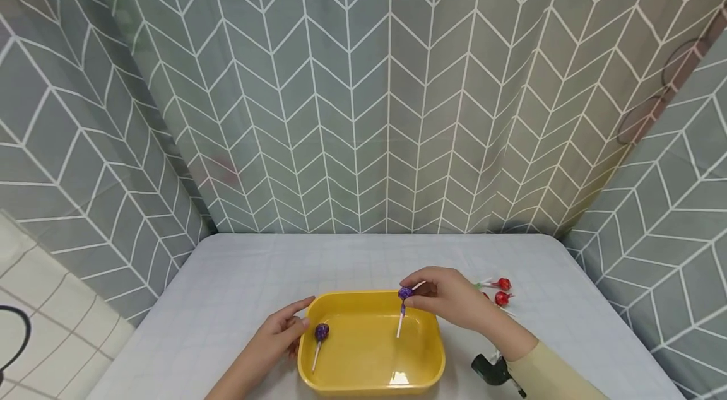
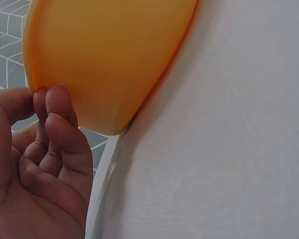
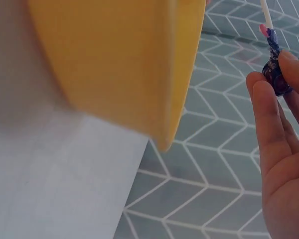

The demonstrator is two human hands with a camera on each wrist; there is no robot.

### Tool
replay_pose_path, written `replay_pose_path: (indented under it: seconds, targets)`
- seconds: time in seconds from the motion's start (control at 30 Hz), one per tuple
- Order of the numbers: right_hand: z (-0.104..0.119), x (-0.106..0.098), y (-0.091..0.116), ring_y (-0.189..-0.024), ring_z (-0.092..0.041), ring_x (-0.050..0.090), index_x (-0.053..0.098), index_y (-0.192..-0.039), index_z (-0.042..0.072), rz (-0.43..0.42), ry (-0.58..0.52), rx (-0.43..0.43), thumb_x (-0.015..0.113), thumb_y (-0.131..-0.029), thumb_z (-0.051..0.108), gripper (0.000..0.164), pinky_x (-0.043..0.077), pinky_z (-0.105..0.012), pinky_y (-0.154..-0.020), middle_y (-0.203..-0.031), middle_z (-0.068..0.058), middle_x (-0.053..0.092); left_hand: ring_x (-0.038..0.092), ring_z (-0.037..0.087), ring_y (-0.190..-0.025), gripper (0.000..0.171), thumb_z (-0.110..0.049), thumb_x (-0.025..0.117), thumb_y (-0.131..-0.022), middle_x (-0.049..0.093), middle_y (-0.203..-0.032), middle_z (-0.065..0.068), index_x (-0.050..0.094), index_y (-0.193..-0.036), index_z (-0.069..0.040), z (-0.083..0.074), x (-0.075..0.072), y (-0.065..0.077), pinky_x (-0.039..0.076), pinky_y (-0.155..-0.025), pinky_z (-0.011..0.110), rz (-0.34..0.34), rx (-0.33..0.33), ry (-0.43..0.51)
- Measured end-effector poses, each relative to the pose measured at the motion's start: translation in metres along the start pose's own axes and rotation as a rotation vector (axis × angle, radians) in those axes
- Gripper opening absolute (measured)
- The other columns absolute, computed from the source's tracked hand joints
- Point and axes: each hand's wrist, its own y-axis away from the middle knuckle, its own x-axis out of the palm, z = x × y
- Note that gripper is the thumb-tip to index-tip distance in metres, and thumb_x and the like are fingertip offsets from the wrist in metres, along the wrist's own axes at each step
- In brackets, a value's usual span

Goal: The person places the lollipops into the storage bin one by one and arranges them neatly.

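Note:
My right hand pinches a purple-wrapped lollipop by its candy end, above the right part of a yellow tray. Its white stick points down toward the tray floor. In the right wrist view, thumb and fingertips meet around the dark, shiny wrapper. A second purple lollipop lies inside the tray near its left wall. At the tray's left rim is my left hand, gripping the edge. The left wrist view has curled fingers against the tray's outer wall.
Several lollipops with red wrappers lie on the white table right of the tray, partly behind my right hand. A dark green object lies near my right sleeve. Grey chevron-patterned curtains surround the table's back and sides.

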Motion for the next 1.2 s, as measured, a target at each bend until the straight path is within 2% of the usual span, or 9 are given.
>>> replay_pose_path:
  seconds: [0.23,0.47,0.67,0.9,1.2]
  targets:
    - [0.01,0.012,-0.025,-0.091,-0.011,0.068,0.072,-0.115,0.012,0.046,0.019,-0.056,0.073,-0.092,0.014,0.023,0.055,-0.024,-0.078,-0.101,0.009,0.07,0.054,0.019,-0.062,0.062,-0.038,0.06,-0.099,0.06,-0.078,0.011,0.041,-0.15,-0.007,-0.002,-0.001,0.001,0.049,-0.053,0.029,0.01,0.006,0.003]
    - [0.019,0.027,-0.044,-0.086,-0.005,0.067,0.074,-0.113,0.014,0.088,0.093,-0.118,0.074,-0.091,0.02,0.023,0.053,-0.021,-0.077,-0.098,0.012,0.07,0.054,0.019,-0.061,0.062,-0.038,0.06,-0.099,0.06,-0.078,0.011,0.042,-0.149,-0.007,-0.002,-0.001,0.001,0.05,-0.053,0.028,0.006,0.015,-0.009]
    - [0.028,0.042,-0.059,-0.084,-0.001,0.066,0.074,-0.109,0.016,0.135,0.11,-0.105,0.075,-0.09,0.02,0.019,0.052,-0.018,-0.076,-0.096,0.015,0.069,0.054,0.019,-0.062,0.062,-0.039,0.06,-0.099,0.06,-0.078,0.01,0.043,-0.149,-0.008,-0.002,0.0,0.001,0.05,-0.053,0.028,-0.005,0.019,-0.019]
    - [0.032,0.057,-0.071,-0.083,-0.001,0.066,0.074,-0.105,0.011,0.176,0.103,-0.092,0.075,-0.089,0.014,0.016,0.052,-0.016,-0.075,-0.095,0.012,0.069,0.053,0.019,-0.061,0.062,-0.039,0.06,-0.099,0.06,-0.077,0.009,0.043,-0.149,-0.006,-0.002,0.001,0.001,0.049,-0.053,0.028,0.001,0.016,-0.016]
    - [0.029,0.078,-0.08,-0.077,0.004,0.061,0.075,-0.1,0.013,0.199,0.211,-0.085,0.079,-0.086,0.015,0.014,0.05,-0.015,-0.073,-0.085,0.016,0.068,0.052,0.018,-0.06,0.061,-0.04,0.059,-0.099,0.06,-0.076,0.01,0.043,-0.149,-0.008,0.001,0.0,0.0,0.049,-0.054,0.027,0.005,0.018,-0.007]
